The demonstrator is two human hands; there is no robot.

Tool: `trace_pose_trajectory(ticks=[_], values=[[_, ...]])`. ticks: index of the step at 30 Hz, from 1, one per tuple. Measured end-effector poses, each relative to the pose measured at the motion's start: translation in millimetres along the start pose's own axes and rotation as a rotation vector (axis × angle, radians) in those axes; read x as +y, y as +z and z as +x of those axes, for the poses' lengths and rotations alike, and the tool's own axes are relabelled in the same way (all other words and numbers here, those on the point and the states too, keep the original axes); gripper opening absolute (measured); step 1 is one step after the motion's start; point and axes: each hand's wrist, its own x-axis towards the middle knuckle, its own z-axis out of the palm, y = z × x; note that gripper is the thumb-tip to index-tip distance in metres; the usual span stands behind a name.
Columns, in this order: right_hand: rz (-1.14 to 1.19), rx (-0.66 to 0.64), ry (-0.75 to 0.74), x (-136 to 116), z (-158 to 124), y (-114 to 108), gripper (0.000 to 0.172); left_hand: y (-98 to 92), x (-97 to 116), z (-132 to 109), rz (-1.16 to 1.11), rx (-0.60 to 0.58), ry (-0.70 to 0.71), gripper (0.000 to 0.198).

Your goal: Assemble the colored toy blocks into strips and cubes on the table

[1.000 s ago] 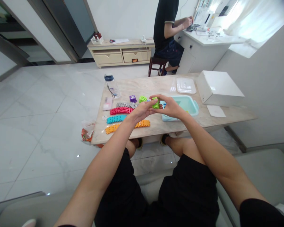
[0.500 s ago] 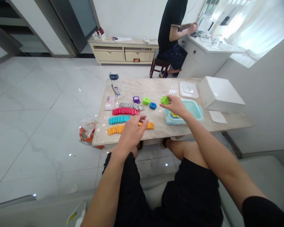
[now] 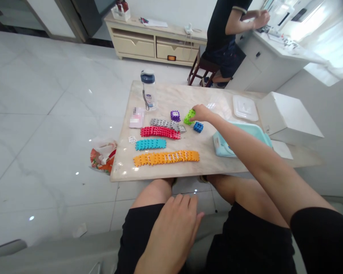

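Observation:
My right hand is closed on green pieces at the middle of the table. A purple stack lies left of them and a blue stack just below. Further left are rows of linked pieces: grey, red, turquoise and orange. My left hand hangs over my lap, off the table, palm down, holding nothing, its thumb apart. My right forearm partly covers a light blue bin.
A bottle and a pink packet stand at the table's left. To the right are a clear lid and a white box. A person sits at a far counter.
My right hand has moved left from the bin with its green piece, reaching the other green piece. My left hand has drawn back from the table to over my lap. The view has shifted.

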Motion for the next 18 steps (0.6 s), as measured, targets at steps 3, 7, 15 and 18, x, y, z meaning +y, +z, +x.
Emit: trace_pose_trajectory(ticks=[3,7,15,18], values=[[-0.03,-0.077,-0.004,-1.0,15.1,10.3,0.065,3.9,-8.8,-4.5,-0.024,0.067,0.045,0.028],[-0.057,-0.101,0.01,-1.3,24.5,22.0,0.072,5.9,-17.3,-9.2,-0.073,0.178,0.124,0.031],[-0.093,-0.07,0.011,-12.7,26.4,36.0,0.066,5.2,-24.7,-10.0,-0.102,0.246,0.145,0.031],[-0.081,-0.039,0.02,-16.1,25.8,42.0,0.067,5.3,-25.0,-10.5,-0.105,0.225,0.139,0.032]])
